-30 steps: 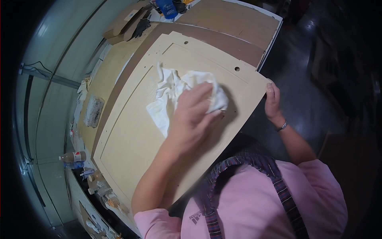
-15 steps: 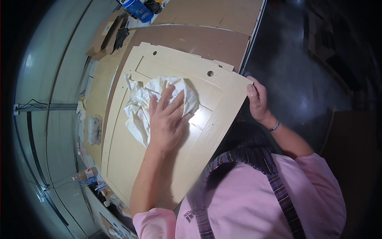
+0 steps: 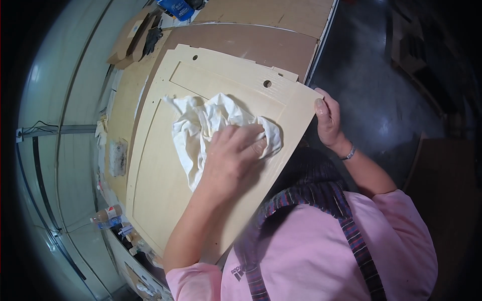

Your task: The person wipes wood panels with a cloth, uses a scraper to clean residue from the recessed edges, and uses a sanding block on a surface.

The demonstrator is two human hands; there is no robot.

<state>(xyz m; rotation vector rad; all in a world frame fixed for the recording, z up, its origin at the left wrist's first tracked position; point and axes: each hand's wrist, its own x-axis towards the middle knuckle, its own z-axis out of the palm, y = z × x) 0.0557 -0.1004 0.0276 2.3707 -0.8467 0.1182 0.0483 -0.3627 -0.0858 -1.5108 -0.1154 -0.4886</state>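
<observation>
A cream-coloured panel [image 3: 165, 195] with a recessed frame, round holes and small notches along its far edge lies tilted in front of me. On its face, a crumpled white cloth [image 3: 193, 130] is bunched under my left hand [image 3: 233, 155]. The fingers of that hand are curled into the cloth and press it near the panel's right side; fingertips are partly hidden in its folds. At the far right corner, my right hand [image 3: 329, 120] grips the panel's edge, thumb on top and the other fingers mostly out of sight.
Beneath the panel is a workbench with a brown board [image 3: 241, 47]. A blue tub [image 3: 175, 9], a dark glove [image 3: 152, 40] and a cardboard box [image 3: 125, 42] sit at the far left. Bottles [image 3: 108, 214] stand along the left edge. Dark floor [image 3: 356, 60] lies to the right.
My left hand has slid right and toward me across the panel, its fingers curling in from spread, and the cloth has shifted with it. My right hand stays at the corner.
</observation>
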